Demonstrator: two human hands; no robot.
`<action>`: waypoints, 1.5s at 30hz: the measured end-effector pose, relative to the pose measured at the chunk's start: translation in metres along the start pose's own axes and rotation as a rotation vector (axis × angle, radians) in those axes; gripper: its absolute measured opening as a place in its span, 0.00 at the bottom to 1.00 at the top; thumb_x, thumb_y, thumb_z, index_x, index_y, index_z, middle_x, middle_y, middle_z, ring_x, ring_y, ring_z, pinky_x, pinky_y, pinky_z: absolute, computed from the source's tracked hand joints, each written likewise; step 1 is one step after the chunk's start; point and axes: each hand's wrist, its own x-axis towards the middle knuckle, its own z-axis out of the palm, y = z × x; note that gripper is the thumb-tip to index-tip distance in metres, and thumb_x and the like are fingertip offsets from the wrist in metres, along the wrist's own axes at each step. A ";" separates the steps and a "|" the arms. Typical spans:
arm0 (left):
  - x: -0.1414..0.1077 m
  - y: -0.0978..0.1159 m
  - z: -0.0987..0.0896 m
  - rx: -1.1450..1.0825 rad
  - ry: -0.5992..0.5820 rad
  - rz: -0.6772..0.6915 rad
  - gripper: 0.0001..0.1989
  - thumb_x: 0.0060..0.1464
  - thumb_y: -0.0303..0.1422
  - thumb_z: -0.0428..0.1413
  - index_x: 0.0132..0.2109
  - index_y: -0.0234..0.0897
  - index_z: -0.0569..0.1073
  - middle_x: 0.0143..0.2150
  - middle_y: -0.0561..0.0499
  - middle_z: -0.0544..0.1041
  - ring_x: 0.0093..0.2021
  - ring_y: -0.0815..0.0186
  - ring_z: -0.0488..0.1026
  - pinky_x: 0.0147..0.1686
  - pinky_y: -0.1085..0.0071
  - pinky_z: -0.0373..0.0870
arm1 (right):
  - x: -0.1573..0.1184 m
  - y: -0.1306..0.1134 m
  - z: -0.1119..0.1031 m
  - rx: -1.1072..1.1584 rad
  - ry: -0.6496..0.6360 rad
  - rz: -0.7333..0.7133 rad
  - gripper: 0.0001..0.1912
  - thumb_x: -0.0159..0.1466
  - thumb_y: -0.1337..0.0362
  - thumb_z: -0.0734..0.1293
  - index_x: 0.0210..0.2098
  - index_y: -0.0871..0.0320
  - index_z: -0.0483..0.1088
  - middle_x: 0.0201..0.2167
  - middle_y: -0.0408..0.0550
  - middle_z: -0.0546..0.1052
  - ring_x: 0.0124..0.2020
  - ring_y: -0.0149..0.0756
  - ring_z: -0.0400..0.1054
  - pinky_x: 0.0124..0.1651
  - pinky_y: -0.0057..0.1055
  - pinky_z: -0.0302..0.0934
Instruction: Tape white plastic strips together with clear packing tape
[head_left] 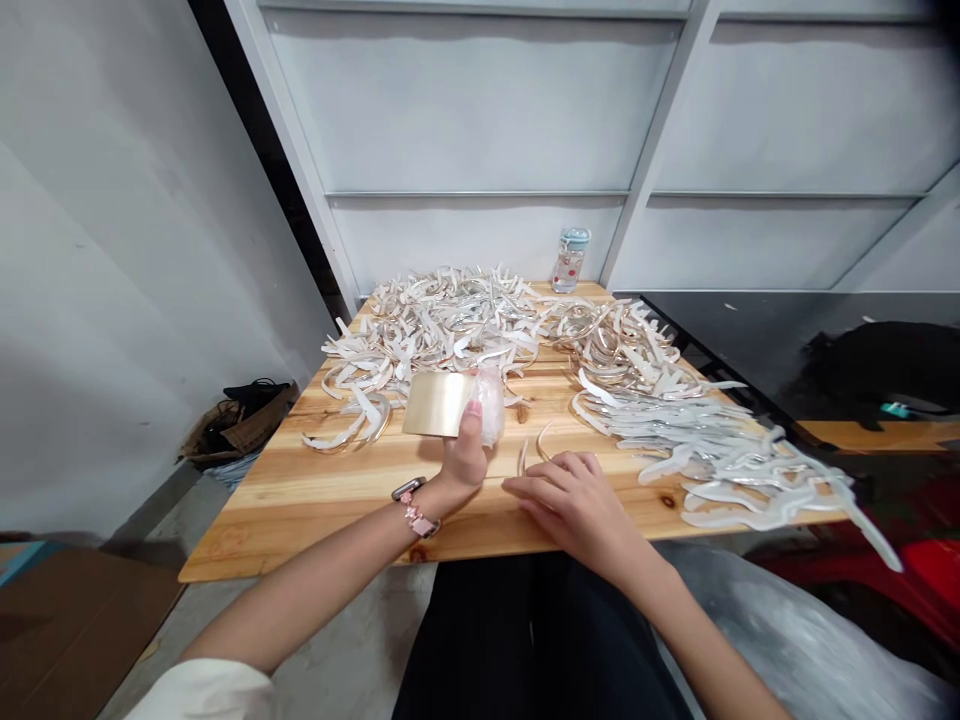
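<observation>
The person's left hand stands upright near the middle of a pine table, pinching a wide gold-coloured metal band together with a bunched piece of clear plastic film. A pink-strapped watch circles that wrist. The right hand lies open on the wood, fingers loosely spread, just beside two thin curved gold-toned strips.

Curved metal strips with white backing cover much of the table. A loose heap spreads across the far left, while a second mass on the right lies more nearly in line, its ends trailing past the table's edge. Only the band in hand and the two strips lie apart from these, so most pieces appear to remain heaped, with a bare stretch of wood between the hands and the piles. A plastic water bottle stands at the far end.
</observation>
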 end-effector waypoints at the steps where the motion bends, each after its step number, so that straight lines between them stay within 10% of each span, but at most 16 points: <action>1: 0.000 -0.001 0.000 -0.028 -0.002 -0.014 0.40 0.51 0.66 0.51 0.56 0.38 0.71 0.54 0.40 0.75 0.61 0.50 0.70 0.67 0.54 0.60 | 0.001 0.003 -0.001 -0.023 -0.004 -0.002 0.14 0.69 0.66 0.67 0.53 0.47 0.72 0.44 0.45 0.80 0.44 0.43 0.69 0.47 0.40 0.55; 10: 0.000 0.004 0.000 -0.088 -0.013 0.058 0.39 0.50 0.63 0.55 0.59 0.41 0.69 0.55 0.42 0.74 0.57 0.50 0.72 0.63 0.56 0.65 | -0.009 0.009 0.006 -0.221 0.197 0.299 0.39 0.56 0.48 0.77 0.60 0.61 0.66 0.55 0.60 0.75 0.55 0.54 0.66 0.56 0.45 0.55; 16: -0.002 0.004 -0.001 -0.119 -0.036 0.083 0.33 0.51 0.60 0.57 0.55 0.42 0.72 0.53 0.44 0.75 0.56 0.51 0.72 0.62 0.55 0.65 | -0.007 0.014 0.016 -0.185 0.201 0.320 0.05 0.67 0.62 0.70 0.41 0.56 0.75 0.43 0.50 0.81 0.49 0.49 0.71 0.59 0.48 0.52; 20: -0.001 0.002 -0.001 -0.121 -0.030 0.065 0.32 0.52 0.60 0.56 0.53 0.41 0.72 0.51 0.43 0.75 0.56 0.51 0.72 0.63 0.55 0.64 | -0.018 -0.002 0.002 0.034 0.266 0.304 0.08 0.71 0.66 0.63 0.36 0.56 0.72 0.33 0.45 0.79 0.37 0.40 0.73 0.58 0.46 0.54; 25: 0.001 0.003 -0.001 -0.103 -0.067 0.154 0.29 0.53 0.59 0.57 0.50 0.40 0.73 0.49 0.44 0.76 0.54 0.52 0.73 0.60 0.57 0.67 | -0.056 -0.048 -0.012 0.633 0.340 0.376 0.07 0.68 0.61 0.68 0.33 0.54 0.72 0.27 0.41 0.77 0.30 0.32 0.72 0.35 0.27 0.62; 31: 0.000 0.017 0.002 0.088 -0.186 0.270 0.27 0.59 0.58 0.49 0.46 0.39 0.74 0.44 0.43 0.77 0.51 0.52 0.74 0.54 0.54 0.71 | -0.094 -0.086 0.050 1.232 0.217 0.783 0.22 0.64 0.47 0.70 0.26 0.54 0.60 0.18 0.36 0.65 0.20 0.27 0.58 0.24 0.24 0.53; 36: 0.000 0.041 0.005 0.234 -0.353 0.329 0.28 0.44 0.57 0.61 0.45 0.43 0.73 0.45 0.43 0.76 0.51 0.50 0.72 0.53 0.53 0.74 | -0.108 -0.107 0.072 1.201 0.254 0.926 0.27 0.67 0.38 0.61 0.28 0.55 0.67 0.23 0.39 0.62 0.25 0.30 0.56 0.27 0.26 0.54; 41: 0.000 0.042 0.007 0.241 -0.394 0.287 0.28 0.46 0.56 0.59 0.48 0.43 0.72 0.47 0.42 0.75 0.53 0.49 0.71 0.55 0.52 0.72 | -0.097 -0.103 0.055 1.148 0.313 0.693 0.28 0.71 0.43 0.55 0.32 0.54 0.76 0.24 0.42 0.67 0.27 0.34 0.62 0.34 0.29 0.59; 45: -0.003 0.033 0.003 0.216 -0.388 0.237 0.30 0.50 0.60 0.53 0.49 0.43 0.72 0.46 0.41 0.76 0.53 0.48 0.71 0.55 0.51 0.71 | -0.079 -0.083 0.063 1.186 0.343 0.822 0.24 0.70 0.44 0.61 0.37 0.55 0.78 0.27 0.47 0.77 0.32 0.38 0.71 0.40 0.32 0.64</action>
